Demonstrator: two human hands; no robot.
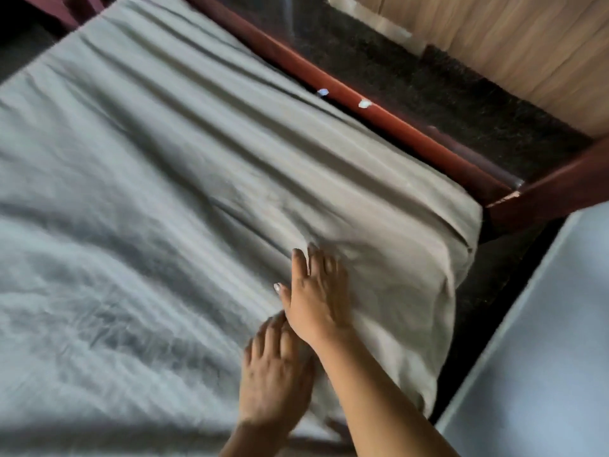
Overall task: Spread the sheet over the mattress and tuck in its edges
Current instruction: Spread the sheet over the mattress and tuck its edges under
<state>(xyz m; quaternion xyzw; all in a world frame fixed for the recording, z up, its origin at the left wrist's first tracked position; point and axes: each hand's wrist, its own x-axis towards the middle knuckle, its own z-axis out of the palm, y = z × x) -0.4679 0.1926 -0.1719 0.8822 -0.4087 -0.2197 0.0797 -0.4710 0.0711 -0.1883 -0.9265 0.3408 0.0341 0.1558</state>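
Head view: grey sheet point(164, 192) lies spread across the mattress point(451, 282), covering the whole visible top. Long creases run diagonally across the fabric, heavier wrinkling toward the near left. At the right-hand corner the sheet drapes over the mattress edge and hangs down the side in loose folds; can't tell whether its hem is tucked under there.

Left hand point(275, 374) is flat on the sheet near that corner, palm down, fingers point(263, 338) spread apart and pointing away from the person, gripping nothing. Right hand point(318, 298) is also palm down on the sheet, just beyond the left, its wrist crossing over the left hand's fingertips. Its fingers point(298, 258) lie extended and close together, pressing the fabric, not clamped on anything. Both hands are motion-blurred.

Red-brown wooden bed frame point(362, 103) runs along the far side of the mattress and turns at the corner on the right. Two small pale scuffs show on the rail. Dark speckled floor point(428, 80) lies beyond the frame, with a light wood-grain panel point(527, 44) at the top right. A pale blue-grey surface point(543, 357) fills the lower right; blurred, can't identify it.
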